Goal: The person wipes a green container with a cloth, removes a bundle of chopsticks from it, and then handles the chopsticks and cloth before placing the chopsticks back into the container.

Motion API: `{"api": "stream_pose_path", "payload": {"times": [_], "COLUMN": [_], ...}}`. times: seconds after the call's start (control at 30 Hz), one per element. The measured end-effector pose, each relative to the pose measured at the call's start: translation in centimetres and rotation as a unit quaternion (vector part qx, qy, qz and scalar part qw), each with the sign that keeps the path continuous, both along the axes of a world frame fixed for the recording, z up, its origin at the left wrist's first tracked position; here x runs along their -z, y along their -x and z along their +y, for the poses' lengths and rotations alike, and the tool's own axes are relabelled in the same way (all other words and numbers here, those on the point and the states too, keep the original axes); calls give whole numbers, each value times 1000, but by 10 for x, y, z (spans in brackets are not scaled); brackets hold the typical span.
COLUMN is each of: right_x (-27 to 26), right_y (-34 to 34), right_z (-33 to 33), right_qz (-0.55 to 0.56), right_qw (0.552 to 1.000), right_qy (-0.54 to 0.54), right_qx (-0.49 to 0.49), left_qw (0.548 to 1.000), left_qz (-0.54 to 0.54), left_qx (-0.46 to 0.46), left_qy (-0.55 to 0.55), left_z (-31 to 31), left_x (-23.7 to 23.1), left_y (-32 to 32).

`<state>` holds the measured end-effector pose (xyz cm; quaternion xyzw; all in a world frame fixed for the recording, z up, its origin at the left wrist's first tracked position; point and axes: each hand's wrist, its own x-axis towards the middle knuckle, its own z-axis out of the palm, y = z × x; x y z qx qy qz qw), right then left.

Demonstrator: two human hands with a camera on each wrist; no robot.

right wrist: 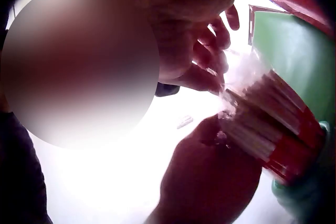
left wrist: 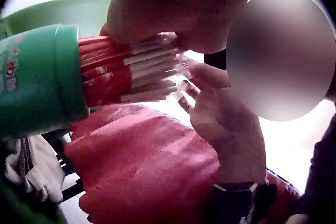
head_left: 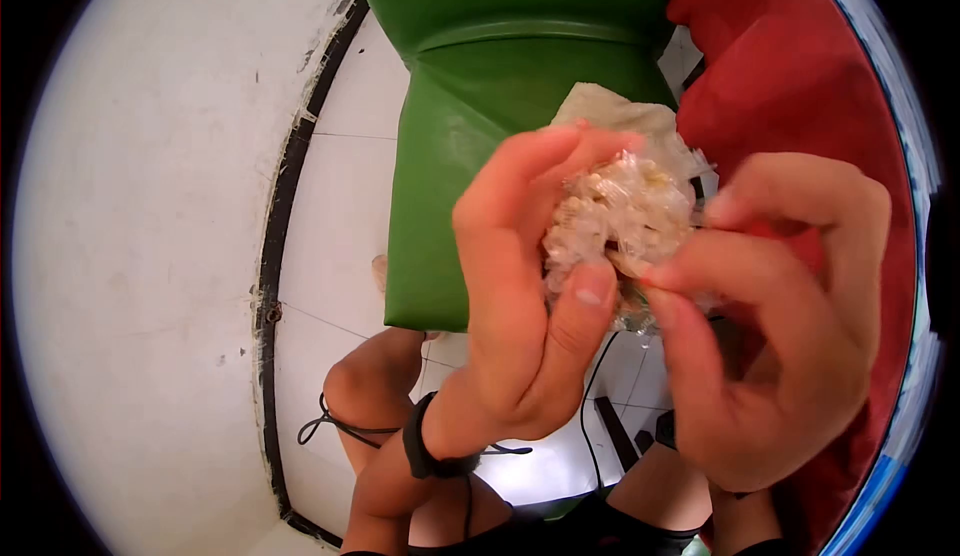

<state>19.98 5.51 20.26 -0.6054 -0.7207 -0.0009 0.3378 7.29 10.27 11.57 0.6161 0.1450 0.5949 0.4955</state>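
A bundle of slim red-and-pale sticks [left wrist: 126,71] in clear plastic wrappers stands out of a green cylindrical container [left wrist: 37,77]. In the head view the wrapped ends [head_left: 630,196] face the camera. My left hand [head_left: 530,286] curls round the bundle, its thumb pressed at the near side. My right hand [head_left: 790,326] pinches one stick's end at the bundle's right edge between thumb and fingertips. The right wrist view shows the right hand [right wrist: 189,40] above the wrapped tips and the left hand [right wrist: 215,166] against the sticks. The container is hidden behind the bundle in the head view.
A green padded chair [head_left: 440,186] stands in front, with a beige cloth [head_left: 610,106] on its seat. Red fabric [head_left: 800,66] hangs along the right. A white wall [head_left: 150,236] rises at the left. Pale floor tiles [head_left: 335,176] show beside the chair.
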Motion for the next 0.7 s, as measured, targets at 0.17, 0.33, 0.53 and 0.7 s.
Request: {"api": "stream_pose_path", "payload": {"times": [0.17, 0.33, 0.53, 0.7], "right_x": [-8, -8, 6, 5], "right_y": [-35, -12, -23, -4], "right_z": [-25, -35, -33, -24], "right_qz": [87, 336, 283, 284], "right_qw": [992, 935, 953, 946], "right_qy": [-84, -92, -102, -118], "right_qx": [-40, -62, -43, -106], "left_qw": [999, 981, 922, 918], "left_qz": [21, 70, 274, 268], "left_qx": [-50, -153, -198, -209], "left_qy": [-9, -98, -189, -206], "left_z": [-1, 3, -8, -3], "left_x": [-4, -3, -33, -34], "left_y": [2, 4, 20, 24]}}
